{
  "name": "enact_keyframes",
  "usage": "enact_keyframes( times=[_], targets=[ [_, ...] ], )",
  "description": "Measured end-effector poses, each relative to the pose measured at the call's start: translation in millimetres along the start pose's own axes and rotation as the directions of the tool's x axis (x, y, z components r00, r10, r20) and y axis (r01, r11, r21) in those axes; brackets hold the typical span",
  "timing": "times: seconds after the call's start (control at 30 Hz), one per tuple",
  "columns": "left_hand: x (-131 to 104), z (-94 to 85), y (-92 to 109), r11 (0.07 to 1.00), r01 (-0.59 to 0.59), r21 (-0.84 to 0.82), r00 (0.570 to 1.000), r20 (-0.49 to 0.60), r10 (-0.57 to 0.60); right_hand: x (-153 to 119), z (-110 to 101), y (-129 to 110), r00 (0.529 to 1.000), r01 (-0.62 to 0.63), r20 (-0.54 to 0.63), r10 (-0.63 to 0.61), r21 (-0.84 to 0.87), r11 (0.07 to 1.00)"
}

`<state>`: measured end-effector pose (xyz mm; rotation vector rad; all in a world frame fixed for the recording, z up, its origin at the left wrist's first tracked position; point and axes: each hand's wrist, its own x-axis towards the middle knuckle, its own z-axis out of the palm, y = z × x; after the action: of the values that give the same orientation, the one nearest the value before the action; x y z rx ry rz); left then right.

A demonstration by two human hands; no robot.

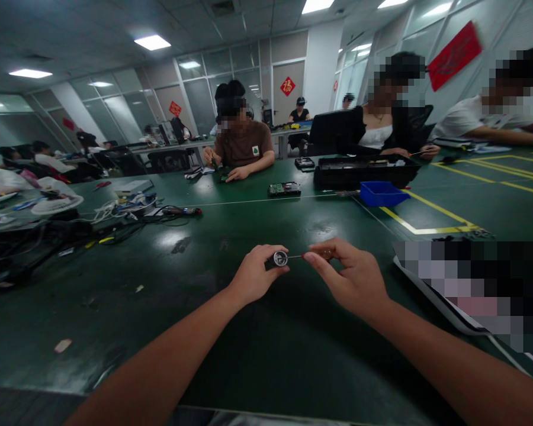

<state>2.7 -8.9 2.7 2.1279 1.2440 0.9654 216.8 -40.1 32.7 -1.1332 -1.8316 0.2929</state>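
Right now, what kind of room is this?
Probably an electronics workshop: people sit round a long green table with a circuit board, tangled cables and a blue parts bin.

From my remote seat I see a long dark green table (231, 236) marked with yellow tape lines (430, 228). Glass partition walls (213, 83) run along the back, with red paper decorations (287, 86) stuck on them and a red banner (454, 54) on the right wall. Ceiling panel lights (151, 42) glow white overhead. Black chairs (169, 160) stand behind the table.
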Motion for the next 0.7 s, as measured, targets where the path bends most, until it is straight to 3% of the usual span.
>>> enact_keyframes(
  times=[0.2, 0.4, 0.7],
  targets=[
    [0.9, -1.6, -0.5, 1.0, 0.011, 0.013, 1.0, -0.022, -0.01, 1.2, 0.7, 1.2, 0.993, 0.075, 0.09, -0.082, 0.076, 0.994],
    [0.2, -1.6, 1.8, 0.999, -0.009, 0.041, 1.0, 0.014, 0.009, 2.6, 0.9, -2.8, 0.999, -0.015, 0.042, 0.016, -0.035, 0.999],
    [0.1, -2.0, 0.1, 0.998, -0.023, 0.059, 1.0, 0.009, 0.022, -0.1, 1.1, -1.4, 0.996, 0.067, 0.056, -0.069, 0.036, 0.997]
  ],
)
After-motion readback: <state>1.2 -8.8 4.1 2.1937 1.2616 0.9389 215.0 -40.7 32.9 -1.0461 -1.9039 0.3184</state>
